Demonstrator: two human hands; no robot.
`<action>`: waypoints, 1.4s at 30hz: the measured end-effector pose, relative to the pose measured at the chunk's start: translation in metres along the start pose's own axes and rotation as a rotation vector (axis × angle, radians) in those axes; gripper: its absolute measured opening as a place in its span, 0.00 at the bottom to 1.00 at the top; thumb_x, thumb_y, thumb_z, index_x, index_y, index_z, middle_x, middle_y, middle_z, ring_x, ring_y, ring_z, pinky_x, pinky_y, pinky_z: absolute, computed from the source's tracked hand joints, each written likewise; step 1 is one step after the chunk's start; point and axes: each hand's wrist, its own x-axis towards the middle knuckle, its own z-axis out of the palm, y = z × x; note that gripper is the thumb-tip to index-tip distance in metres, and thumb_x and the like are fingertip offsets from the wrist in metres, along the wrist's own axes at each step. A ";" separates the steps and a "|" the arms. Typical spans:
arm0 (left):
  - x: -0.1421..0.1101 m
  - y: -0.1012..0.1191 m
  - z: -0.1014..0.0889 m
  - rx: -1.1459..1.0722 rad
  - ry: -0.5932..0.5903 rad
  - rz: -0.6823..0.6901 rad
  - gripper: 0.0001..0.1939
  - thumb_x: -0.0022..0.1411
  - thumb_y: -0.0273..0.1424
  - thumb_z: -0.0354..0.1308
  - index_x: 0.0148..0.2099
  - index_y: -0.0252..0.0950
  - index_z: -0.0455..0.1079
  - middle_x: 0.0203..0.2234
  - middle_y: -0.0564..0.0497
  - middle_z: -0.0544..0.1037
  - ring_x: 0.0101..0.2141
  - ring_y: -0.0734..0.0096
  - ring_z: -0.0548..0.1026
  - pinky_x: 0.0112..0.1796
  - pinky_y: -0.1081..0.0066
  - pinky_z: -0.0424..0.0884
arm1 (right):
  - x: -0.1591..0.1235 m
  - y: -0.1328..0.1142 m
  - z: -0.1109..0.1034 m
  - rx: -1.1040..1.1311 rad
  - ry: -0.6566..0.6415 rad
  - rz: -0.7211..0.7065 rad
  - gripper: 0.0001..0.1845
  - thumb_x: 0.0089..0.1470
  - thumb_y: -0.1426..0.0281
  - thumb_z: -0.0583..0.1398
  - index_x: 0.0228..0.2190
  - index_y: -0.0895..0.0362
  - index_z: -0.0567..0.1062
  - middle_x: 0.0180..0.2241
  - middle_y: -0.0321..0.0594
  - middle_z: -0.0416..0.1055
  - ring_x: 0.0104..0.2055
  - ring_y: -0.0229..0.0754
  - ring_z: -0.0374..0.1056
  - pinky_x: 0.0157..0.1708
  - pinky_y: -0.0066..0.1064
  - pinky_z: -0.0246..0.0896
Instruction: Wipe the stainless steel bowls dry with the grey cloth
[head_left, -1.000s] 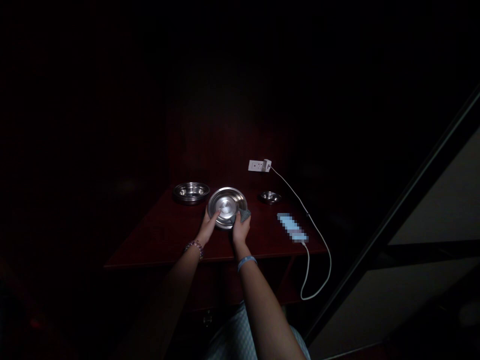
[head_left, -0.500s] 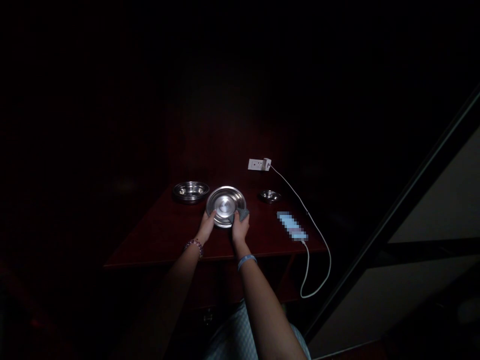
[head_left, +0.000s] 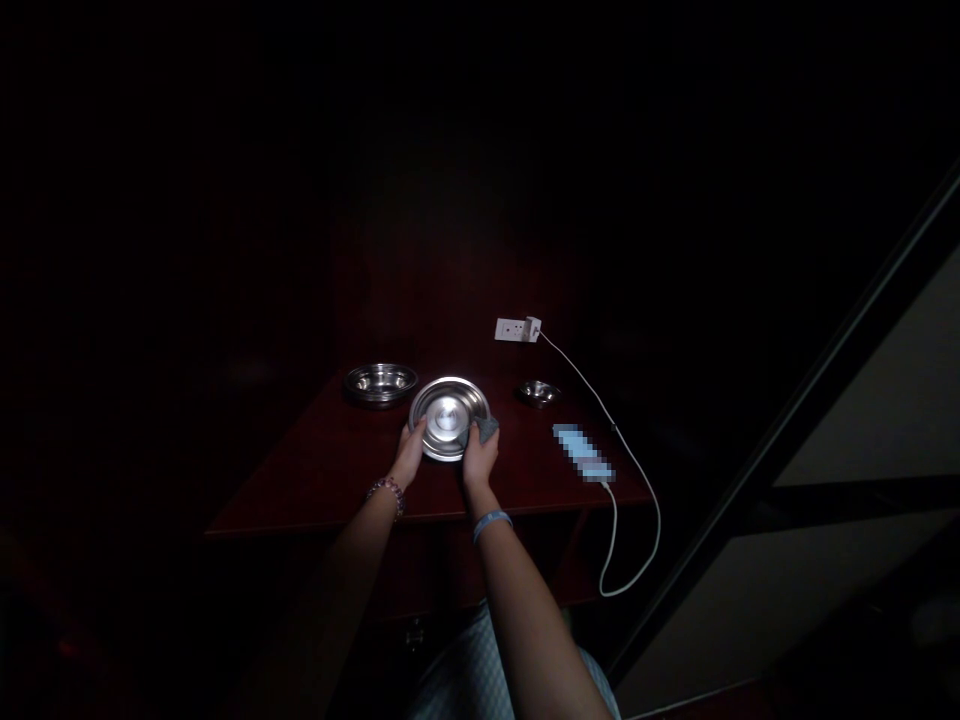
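Note:
A shiny steel bowl (head_left: 448, 410) is held tilted over the dark red table, its inside facing me. My left hand (head_left: 409, 455) grips its lower left rim, thumb on the inside and fingers hidden behind. At the lower right rim, my right hand (head_left: 480, 458) is closed on a grey cloth (head_left: 487, 429), pressing it against the bowl. Part of the cloth lies inside the rim under the thumb. To the left rests a stack of steel bowls (head_left: 380, 384), and a smaller steel bowl (head_left: 538, 393) sits to the right.
On the right of the table (head_left: 300, 490) lies a phone (head_left: 583, 453), blurred out, joined by a white cable (head_left: 658, 520) to a charger (head_left: 533, 329) in the wall socket (head_left: 511, 329). The cable loops past the table's front edge. The surroundings are very dark.
The held bowl has dipped slightly lower and tilted a little. My left thumb has shifted slightly on its rim, while the right hand stays nearly in place with the cloth.

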 end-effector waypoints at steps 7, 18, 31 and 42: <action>-0.011 0.015 0.003 0.027 0.043 -0.060 0.20 0.67 0.38 0.57 0.54 0.29 0.72 0.55 0.37 0.77 0.56 0.55 0.74 0.59 0.61 0.66 | 0.003 0.004 0.001 0.046 0.019 -0.009 0.14 0.53 0.64 0.60 0.41 0.57 0.73 0.42 0.47 0.79 0.44 0.46 0.75 0.46 0.34 0.67; -0.014 0.016 0.004 -0.023 -0.043 0.016 0.17 0.64 0.37 0.58 0.50 0.33 0.76 0.51 0.42 0.80 0.54 0.58 0.76 0.58 0.63 0.67 | 0.004 0.005 0.002 0.097 0.011 -0.026 0.16 0.53 0.64 0.60 0.43 0.58 0.72 0.46 0.48 0.78 0.48 0.46 0.74 0.51 0.35 0.64; -0.009 0.009 0.003 -0.021 -0.054 0.025 0.18 0.63 0.38 0.58 0.50 0.32 0.75 0.54 0.40 0.78 0.57 0.58 0.73 0.61 0.60 0.62 | 0.005 0.007 0.002 0.097 0.024 -0.020 0.19 0.54 0.61 0.59 0.45 0.57 0.71 0.47 0.47 0.78 0.48 0.45 0.73 0.52 0.35 0.64; -0.015 0.016 0.004 0.010 -0.116 0.033 0.17 0.62 0.32 0.59 0.52 0.33 0.74 0.53 0.42 0.79 0.58 0.59 0.73 0.62 0.61 0.62 | 0.005 0.009 0.002 0.077 -0.009 -0.027 0.20 0.55 0.61 0.59 0.46 0.58 0.71 0.49 0.49 0.77 0.49 0.46 0.73 0.52 0.35 0.64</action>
